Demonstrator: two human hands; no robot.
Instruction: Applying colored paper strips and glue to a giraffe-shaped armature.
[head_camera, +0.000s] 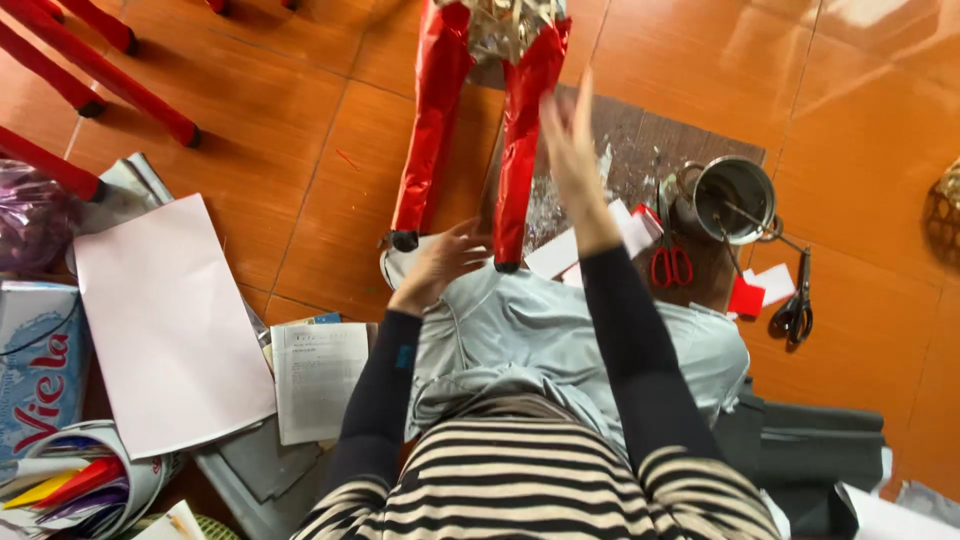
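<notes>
A frame with two long legs wrapped in shiny red paper (432, 120) stands on the orange tiled floor in front of me. My right hand (567, 150) is raised with fingers spread, lying against the right red leg (520, 150). My left hand (440, 262) is lower, fingers apart, between the two leg ends and just left of the right leg's black foot (507, 266). Neither hand clearly grips anything. Both arms wear dark sleeves. My lap, in grey cloth, lies below.
A metal pot (735, 197) with a stick, red-handled scissors (671, 264), black scissors (795, 312) and red and white paper scraps lie on a brown mat at right. At left are a large white sheet (170, 320), printed papers, a box, rolled coloured paper and red chair legs (90, 70).
</notes>
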